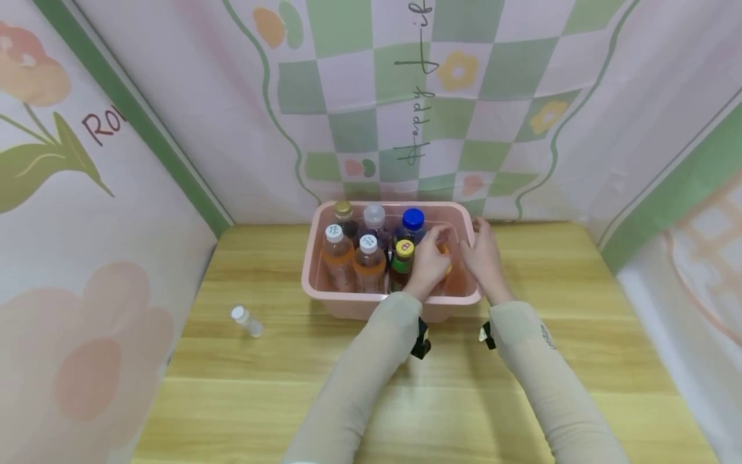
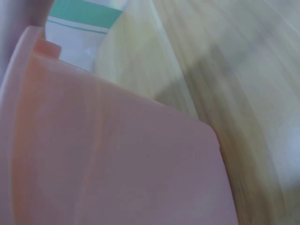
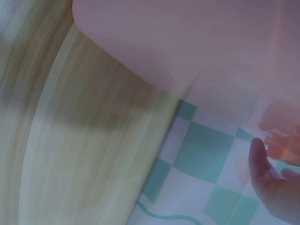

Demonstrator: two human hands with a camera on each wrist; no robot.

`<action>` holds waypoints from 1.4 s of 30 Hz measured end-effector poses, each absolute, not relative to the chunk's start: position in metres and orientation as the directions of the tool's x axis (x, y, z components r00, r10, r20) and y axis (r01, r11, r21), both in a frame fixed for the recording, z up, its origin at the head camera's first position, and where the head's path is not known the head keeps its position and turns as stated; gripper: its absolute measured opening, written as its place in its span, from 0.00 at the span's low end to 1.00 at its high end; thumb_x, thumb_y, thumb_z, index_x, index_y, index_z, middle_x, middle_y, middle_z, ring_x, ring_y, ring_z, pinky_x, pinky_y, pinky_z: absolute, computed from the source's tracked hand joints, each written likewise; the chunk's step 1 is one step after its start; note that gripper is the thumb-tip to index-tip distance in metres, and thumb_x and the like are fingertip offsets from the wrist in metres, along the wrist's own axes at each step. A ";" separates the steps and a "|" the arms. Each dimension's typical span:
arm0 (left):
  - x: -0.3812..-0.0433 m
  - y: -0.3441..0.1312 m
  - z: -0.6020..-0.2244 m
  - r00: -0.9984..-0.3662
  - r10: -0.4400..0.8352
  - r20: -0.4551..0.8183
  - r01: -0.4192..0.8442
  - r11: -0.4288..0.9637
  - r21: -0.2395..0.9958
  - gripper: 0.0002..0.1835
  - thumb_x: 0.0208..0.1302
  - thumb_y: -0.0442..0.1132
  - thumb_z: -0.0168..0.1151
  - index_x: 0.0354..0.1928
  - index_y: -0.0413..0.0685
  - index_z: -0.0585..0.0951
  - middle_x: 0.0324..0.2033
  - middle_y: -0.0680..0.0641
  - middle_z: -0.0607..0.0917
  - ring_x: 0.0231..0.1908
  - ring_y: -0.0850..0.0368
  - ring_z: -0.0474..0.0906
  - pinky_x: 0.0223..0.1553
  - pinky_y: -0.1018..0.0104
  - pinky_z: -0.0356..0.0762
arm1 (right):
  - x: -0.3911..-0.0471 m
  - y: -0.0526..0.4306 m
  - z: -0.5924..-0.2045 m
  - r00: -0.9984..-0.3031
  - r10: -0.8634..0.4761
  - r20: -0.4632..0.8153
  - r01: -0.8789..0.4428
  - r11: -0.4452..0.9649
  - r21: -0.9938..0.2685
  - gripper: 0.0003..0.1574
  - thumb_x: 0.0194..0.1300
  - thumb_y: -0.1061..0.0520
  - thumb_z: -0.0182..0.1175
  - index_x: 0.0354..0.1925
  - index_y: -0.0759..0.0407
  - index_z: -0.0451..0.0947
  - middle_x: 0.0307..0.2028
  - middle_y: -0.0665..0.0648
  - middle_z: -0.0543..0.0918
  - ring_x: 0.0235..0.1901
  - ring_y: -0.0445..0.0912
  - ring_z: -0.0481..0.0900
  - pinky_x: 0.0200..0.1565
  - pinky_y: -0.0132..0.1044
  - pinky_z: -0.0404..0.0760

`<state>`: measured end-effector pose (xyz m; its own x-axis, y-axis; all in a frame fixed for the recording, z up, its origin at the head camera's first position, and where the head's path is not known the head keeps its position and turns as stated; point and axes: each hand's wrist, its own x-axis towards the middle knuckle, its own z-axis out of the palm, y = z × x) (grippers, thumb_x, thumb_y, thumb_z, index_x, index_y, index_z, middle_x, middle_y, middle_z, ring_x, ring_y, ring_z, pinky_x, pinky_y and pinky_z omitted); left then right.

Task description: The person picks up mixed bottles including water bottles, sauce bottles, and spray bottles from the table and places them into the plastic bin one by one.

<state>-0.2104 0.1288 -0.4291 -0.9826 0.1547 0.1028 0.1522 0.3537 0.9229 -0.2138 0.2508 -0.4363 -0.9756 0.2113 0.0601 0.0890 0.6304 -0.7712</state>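
Note:
A pink plastic bin (image 1: 342, 305) stands at the back of the wooden table, holding several upright bottles. My left hand (image 1: 429, 263) reaches into its right part, with thumb and fingers curled round the top of a bottle (image 1: 443, 249) whose orange-yellow upper part shows between them; the rest is mostly hidden. Beside that hand stands a bottle with a yellow cap (image 1: 405, 248). At the bin's right end, my right hand (image 1: 485, 261) grips the rim, thumb on the inner side and fingers outside. In the left wrist view the bin's wall (image 2: 117, 154) hides the left hand's work.
Also in the bin are a blue-capped bottle (image 1: 413, 219), two white-capped bottles with orange bands (image 1: 369, 263), a clear-capped bottle (image 1: 374, 215) and a gold-capped bottle (image 1: 344, 209). A small white-capped vial (image 1: 247, 321) lies left on the table. Patterned curtains (image 1: 406, 129) stand close behind.

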 end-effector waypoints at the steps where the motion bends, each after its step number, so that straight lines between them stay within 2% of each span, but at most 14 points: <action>1: -0.210 0.129 -0.428 -0.982 0.150 0.113 0.159 0.349 0.924 0.29 0.53 0.21 0.61 0.59 0.45 0.74 0.57 0.45 0.80 0.57 0.52 0.78 0.59 0.69 0.76 | -0.214 0.251 -0.437 -0.976 0.210 0.060 0.088 0.630 -0.771 0.41 0.67 0.62 0.48 0.72 0.71 0.43 0.67 0.75 0.60 0.68 0.67 0.58 0.71 0.59 0.56; 7: -0.208 0.126 -0.413 -0.981 0.154 0.119 0.158 0.273 0.949 0.26 0.59 0.25 0.60 0.60 0.46 0.73 0.58 0.47 0.80 0.59 0.53 0.77 0.59 0.69 0.76 | -0.216 0.251 -0.438 -0.975 0.212 0.065 0.088 0.640 -0.763 0.41 0.66 0.61 0.48 0.71 0.72 0.44 0.66 0.75 0.61 0.67 0.67 0.58 0.70 0.59 0.56; 12: -0.204 0.121 -0.395 -0.972 0.185 0.145 0.182 0.203 0.962 0.28 0.57 0.20 0.57 0.60 0.45 0.73 0.58 0.45 0.79 0.59 0.53 0.77 0.60 0.65 0.76 | -0.216 0.252 -0.438 -0.977 0.201 0.069 0.080 0.648 -0.758 0.41 0.66 0.61 0.47 0.71 0.72 0.44 0.66 0.76 0.61 0.67 0.67 0.59 0.70 0.59 0.57; 18: -0.197 0.112 -0.372 -0.939 0.297 0.172 0.228 0.164 0.960 0.31 0.56 0.17 0.54 0.62 0.44 0.71 0.60 0.44 0.77 0.59 0.51 0.76 0.60 0.65 0.76 | -0.215 0.254 -0.438 -0.977 0.210 0.043 0.103 0.640 -0.761 0.42 0.66 0.61 0.47 0.71 0.72 0.43 0.66 0.76 0.61 0.67 0.67 0.59 0.70 0.59 0.58; 24: -0.184 0.093 -0.353 -0.899 0.412 0.151 0.220 0.124 0.968 0.31 0.59 0.22 0.56 0.65 0.48 0.69 0.60 0.44 0.76 0.59 0.50 0.76 0.56 0.71 0.77 | -0.215 0.253 -0.437 -0.978 0.206 0.022 0.115 0.628 -0.769 0.42 0.67 0.60 0.46 0.72 0.71 0.42 0.67 0.75 0.59 0.67 0.68 0.59 0.69 0.60 0.59; 27: -0.179 0.080 -0.348 -0.881 0.454 0.135 0.198 0.095 0.976 0.30 0.60 0.23 0.58 0.65 0.49 0.68 0.60 0.43 0.76 0.59 0.49 0.76 0.55 0.69 0.79 | -0.216 0.253 -0.438 -0.979 0.201 0.028 0.106 0.628 -0.771 0.41 0.68 0.60 0.47 0.72 0.71 0.43 0.67 0.75 0.60 0.67 0.68 0.59 0.69 0.60 0.60; 33: -0.176 0.054 -0.341 -0.865 0.489 0.113 0.214 0.154 0.965 0.31 0.59 0.23 0.57 0.65 0.48 0.68 0.60 0.43 0.76 0.58 0.48 0.77 0.51 0.72 0.80 | -0.215 0.253 -0.439 -0.980 0.196 0.041 0.090 0.617 -0.782 0.41 0.66 0.61 0.48 0.71 0.71 0.45 0.66 0.75 0.61 0.66 0.67 0.61 0.68 0.59 0.62; 42: -0.179 0.007 -0.332 -0.859 0.502 0.098 0.210 0.172 0.962 0.27 0.61 0.23 0.55 0.63 0.44 0.70 0.60 0.40 0.75 0.58 0.45 0.76 0.53 0.63 0.81 | -0.214 0.253 -0.438 -0.981 0.189 0.046 0.083 0.618 -0.782 0.40 0.67 0.61 0.47 0.71 0.71 0.45 0.66 0.76 0.61 0.66 0.68 0.61 0.68 0.60 0.62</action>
<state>-0.1791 0.0073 -0.3318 -0.8595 0.5017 0.0979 0.2100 0.1720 0.9624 -0.2140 0.2532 -0.4383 -0.9808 0.1895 0.0457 0.0831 0.6183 -0.7815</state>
